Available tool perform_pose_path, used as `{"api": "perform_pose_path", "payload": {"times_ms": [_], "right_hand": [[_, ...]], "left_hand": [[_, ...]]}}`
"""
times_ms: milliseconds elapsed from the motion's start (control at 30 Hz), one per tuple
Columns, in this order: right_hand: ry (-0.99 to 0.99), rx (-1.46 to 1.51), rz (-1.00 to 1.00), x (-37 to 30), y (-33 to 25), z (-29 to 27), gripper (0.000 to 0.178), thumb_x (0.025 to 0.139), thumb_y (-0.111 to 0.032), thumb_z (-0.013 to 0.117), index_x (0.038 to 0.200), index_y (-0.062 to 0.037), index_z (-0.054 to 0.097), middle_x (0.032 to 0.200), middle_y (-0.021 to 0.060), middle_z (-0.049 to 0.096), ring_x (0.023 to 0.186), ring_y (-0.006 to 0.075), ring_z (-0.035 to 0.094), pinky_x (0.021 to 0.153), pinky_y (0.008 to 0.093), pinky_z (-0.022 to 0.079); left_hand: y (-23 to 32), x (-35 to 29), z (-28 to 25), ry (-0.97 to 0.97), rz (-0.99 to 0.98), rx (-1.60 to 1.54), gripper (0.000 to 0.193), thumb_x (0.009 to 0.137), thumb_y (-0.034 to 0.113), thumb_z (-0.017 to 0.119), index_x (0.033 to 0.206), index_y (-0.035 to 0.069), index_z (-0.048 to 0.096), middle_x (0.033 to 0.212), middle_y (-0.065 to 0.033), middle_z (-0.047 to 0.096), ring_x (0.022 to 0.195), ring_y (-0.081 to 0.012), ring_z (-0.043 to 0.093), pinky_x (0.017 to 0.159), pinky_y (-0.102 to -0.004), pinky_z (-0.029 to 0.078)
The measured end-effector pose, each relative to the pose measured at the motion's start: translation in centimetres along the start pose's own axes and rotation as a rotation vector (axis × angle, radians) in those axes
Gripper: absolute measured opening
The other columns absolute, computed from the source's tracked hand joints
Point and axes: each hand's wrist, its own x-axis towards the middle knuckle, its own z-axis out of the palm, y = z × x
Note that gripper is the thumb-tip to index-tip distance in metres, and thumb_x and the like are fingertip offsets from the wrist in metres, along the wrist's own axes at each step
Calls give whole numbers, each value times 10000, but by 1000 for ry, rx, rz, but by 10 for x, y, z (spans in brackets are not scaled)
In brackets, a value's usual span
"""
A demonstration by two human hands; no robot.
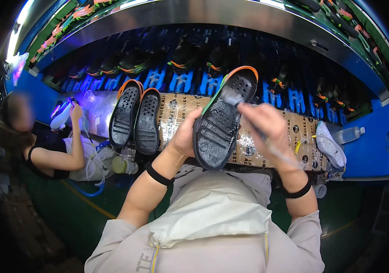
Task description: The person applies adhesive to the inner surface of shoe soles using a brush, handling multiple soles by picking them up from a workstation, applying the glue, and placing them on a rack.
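Note:
A black shoe sole [219, 125] with an orange and green rim is held up, tilted, in front of me. My left hand [186, 134] grips it by its left edge. Wet-looking, shiny patches cover its ribbed and perforated inner face. My right hand [267, 123] is closed around a brush [232, 97], whose pale bristles touch the sole's holed upper part. Motion blurs the brush and its handle. To the left, two more black soles [125, 116] with orange rims lie side by side on the taped cardboard surface [174, 107].
Behind the cardboard runs a rack with blue holders [183, 82] carrying dark shoe parts. A white cloth item [330, 144] and a clear plastic bottle [351, 134] lie at the right end. On the left, a co-worker's hand [76, 110] holds a white shoe part [61, 114] under violet light.

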Motion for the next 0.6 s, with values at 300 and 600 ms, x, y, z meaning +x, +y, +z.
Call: {"api": "perform_pose_path", "payload": {"times_ms": [300,600], "right_hand": [[-261,573,142,-1,-22,-33,288,893,-98,829,1174,-39,809,961,120,778,822,246,701,756,383,537],[47,496,739,-32,1,-1,219,980,-124,756,1156,-4,807,1002,89,813,891,136,725,806,303,568]], "left_hand": [[-6,-2,7,81,153,161,830,1128,576,127,1580,-16,491,1408,-234,687,1288,-362,688,1137,-495,554],[-12,-11,3,139,378,415,997,1009,454,792,1750,109,220,1521,-72,579,1366,-215,613,1178,-399,504]]}}
